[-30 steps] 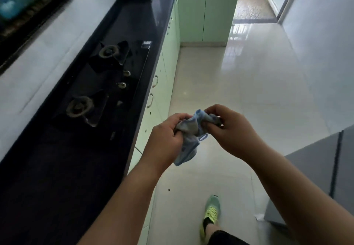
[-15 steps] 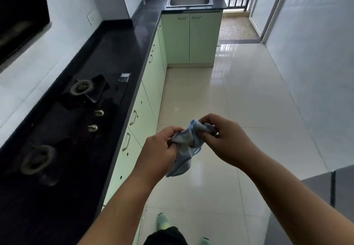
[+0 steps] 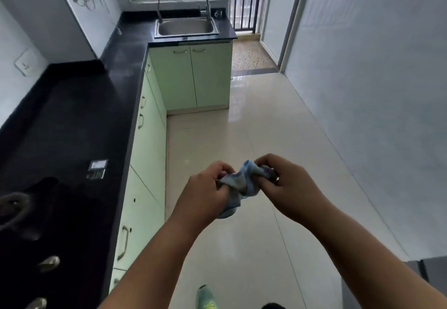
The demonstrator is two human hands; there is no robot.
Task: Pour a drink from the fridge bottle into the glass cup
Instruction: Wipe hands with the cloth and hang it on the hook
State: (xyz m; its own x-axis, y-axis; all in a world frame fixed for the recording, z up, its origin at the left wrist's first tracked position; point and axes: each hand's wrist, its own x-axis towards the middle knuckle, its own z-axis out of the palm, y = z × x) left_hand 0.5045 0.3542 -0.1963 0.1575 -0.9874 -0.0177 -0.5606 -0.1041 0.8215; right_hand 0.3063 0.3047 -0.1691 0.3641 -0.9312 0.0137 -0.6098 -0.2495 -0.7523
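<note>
Sink (image 3: 186, 26) now in view (camera lifted); both hands' fingers (image 3: 219, 173) still pinch blue cloth (image 3: 244, 180).

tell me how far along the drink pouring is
Nothing of the pour looks done: no bottle is in view and no poured drink. In hand: the left hand and right hand both grip a crumpled blue cloth over the floor. Left: fetching the bottle and pouring.

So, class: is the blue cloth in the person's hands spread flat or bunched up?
Bunched up. The blue cloth is crumpled between the left hand and right hand, one end hanging below.
</note>
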